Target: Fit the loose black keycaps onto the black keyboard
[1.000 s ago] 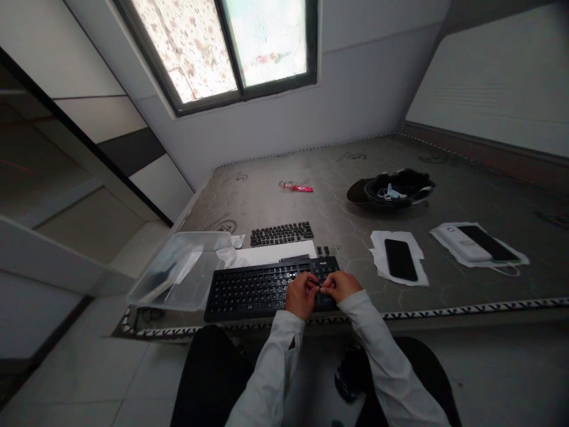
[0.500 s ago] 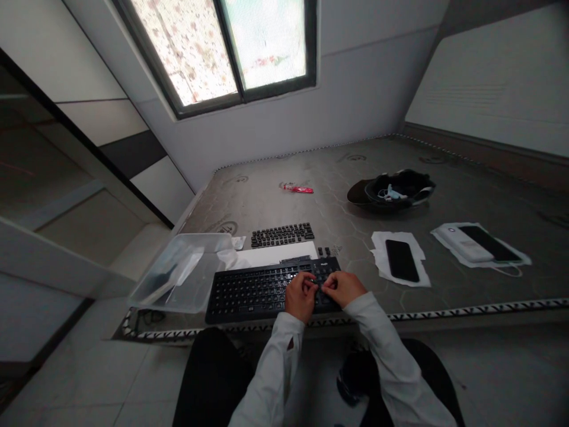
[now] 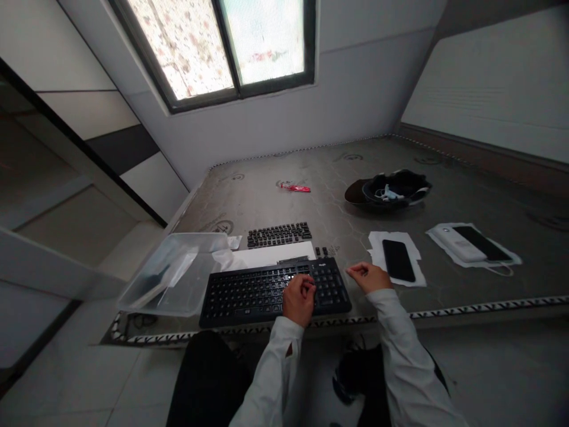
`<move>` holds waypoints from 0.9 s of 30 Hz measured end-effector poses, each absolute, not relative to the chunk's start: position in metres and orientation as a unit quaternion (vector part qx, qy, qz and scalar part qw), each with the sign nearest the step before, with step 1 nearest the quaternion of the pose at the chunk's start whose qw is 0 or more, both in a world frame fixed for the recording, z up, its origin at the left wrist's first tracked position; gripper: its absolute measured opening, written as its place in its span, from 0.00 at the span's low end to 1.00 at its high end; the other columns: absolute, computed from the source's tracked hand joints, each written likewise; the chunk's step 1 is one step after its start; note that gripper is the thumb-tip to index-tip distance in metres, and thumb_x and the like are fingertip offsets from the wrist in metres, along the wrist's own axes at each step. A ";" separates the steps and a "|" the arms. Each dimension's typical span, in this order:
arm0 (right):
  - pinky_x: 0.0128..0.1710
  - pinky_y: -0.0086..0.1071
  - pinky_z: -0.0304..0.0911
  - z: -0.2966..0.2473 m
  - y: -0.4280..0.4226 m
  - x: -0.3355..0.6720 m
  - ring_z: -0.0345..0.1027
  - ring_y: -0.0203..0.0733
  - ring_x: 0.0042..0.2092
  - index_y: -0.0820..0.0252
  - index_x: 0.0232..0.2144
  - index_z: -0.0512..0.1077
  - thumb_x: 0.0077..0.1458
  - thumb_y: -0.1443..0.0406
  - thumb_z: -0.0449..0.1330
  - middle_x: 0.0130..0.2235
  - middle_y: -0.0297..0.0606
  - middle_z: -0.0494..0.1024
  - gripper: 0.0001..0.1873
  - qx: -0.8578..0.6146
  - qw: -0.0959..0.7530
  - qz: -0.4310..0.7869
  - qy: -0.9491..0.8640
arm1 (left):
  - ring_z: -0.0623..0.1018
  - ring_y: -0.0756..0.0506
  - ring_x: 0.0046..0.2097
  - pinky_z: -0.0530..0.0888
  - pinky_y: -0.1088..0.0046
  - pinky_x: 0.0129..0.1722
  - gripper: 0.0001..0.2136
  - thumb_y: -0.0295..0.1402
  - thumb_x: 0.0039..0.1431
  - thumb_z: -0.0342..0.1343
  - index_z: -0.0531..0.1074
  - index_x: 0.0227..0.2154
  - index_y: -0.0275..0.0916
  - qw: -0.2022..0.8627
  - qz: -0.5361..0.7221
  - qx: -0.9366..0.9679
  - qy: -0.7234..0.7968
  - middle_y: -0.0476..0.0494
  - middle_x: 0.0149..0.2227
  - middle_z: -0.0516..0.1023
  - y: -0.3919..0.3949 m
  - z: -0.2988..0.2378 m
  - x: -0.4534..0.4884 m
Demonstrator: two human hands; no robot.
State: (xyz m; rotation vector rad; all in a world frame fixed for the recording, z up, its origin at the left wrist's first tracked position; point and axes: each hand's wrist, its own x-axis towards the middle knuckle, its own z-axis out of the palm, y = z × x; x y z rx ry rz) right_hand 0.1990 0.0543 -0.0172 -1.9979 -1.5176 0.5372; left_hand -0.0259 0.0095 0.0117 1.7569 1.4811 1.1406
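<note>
A black keyboard (image 3: pixel 249 296) lies along the near edge of the mattress, its keycaps off in places as far as I can make out. My left hand (image 3: pixel 299 299) is over its right half, fingers curled and thumb pressed to them; whatever they hold is too small to name. To the right of the keyboard, my right hand (image 3: pixel 370 278) is raised in a pinch, near the phone; any item between its fingertips cannot be made out. Behind the keyboard, black keycaps (image 3: pixel 279 235) lie in rows, with a few small loose keycaps (image 3: pixel 321 251) beside them.
A clear plastic box (image 3: pixel 178 273) stands left of the keyboard. White paper (image 3: pixel 267 255) lies behind it. On the right are a black phone (image 3: pixel 399 260) on tissue, a white power bank (image 3: pixel 462 244) with another phone, and a dark cap (image 3: pixel 386 191). A red packet (image 3: pixel 295 187) lies farther back.
My right hand has moved right, away from the keyboard and my left hand, uncovering the number keys. My left hand stays curled over the keyboard. The view has shifted slightly.
</note>
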 end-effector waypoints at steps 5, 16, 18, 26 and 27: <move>0.29 0.30 0.60 -0.042 0.067 0.219 0.70 0.41 0.30 0.58 0.26 0.76 0.42 0.53 0.61 0.26 0.37 0.77 0.15 -0.779 0.267 0.236 -0.515 | 0.69 0.52 0.28 0.65 0.76 0.30 0.06 0.24 0.51 0.52 0.70 0.32 0.37 0.276 0.422 0.664 0.552 0.50 0.30 0.71 0.009 0.015 -0.025; 0.34 0.30 0.61 -0.071 0.119 0.214 0.72 0.41 0.36 0.54 0.34 0.77 0.51 0.55 0.55 0.33 0.37 0.79 0.15 -0.775 0.195 0.221 -0.559 | 0.69 0.52 0.27 0.65 0.76 0.29 0.05 0.29 0.55 0.51 0.70 0.33 0.38 0.323 0.395 0.660 0.551 0.51 0.28 0.72 0.010 0.025 -0.027; 0.35 0.30 0.61 -0.072 0.131 0.212 0.72 0.42 0.38 0.52 0.35 0.77 0.53 0.54 0.53 0.34 0.38 0.79 0.17 -0.774 0.186 0.211 -0.568 | 0.69 0.51 0.28 0.65 0.76 0.30 0.05 0.29 0.56 0.51 0.70 0.33 0.39 0.327 0.389 0.659 0.555 0.50 0.27 0.72 0.011 0.027 -0.026; 0.35 0.31 0.62 -0.075 0.175 0.200 0.71 0.44 0.39 0.50 0.39 0.77 0.53 0.55 0.54 0.37 0.38 0.80 0.16 -0.764 0.144 0.167 -0.606 | 0.69 0.51 0.29 0.65 0.76 0.31 0.04 0.29 0.56 0.50 0.69 0.31 0.38 0.342 0.379 0.649 0.564 0.50 0.27 0.71 0.011 0.027 -0.027; 0.35 0.32 0.62 -0.076 0.179 0.199 0.71 0.44 0.39 0.50 0.39 0.77 0.53 0.55 0.54 0.37 0.38 0.79 0.16 -0.765 0.140 0.163 -0.608 | 0.69 0.51 0.29 0.65 0.76 0.30 0.04 0.29 0.56 0.50 0.69 0.31 0.38 0.342 0.379 0.647 0.566 0.50 0.27 0.70 0.011 0.026 -0.027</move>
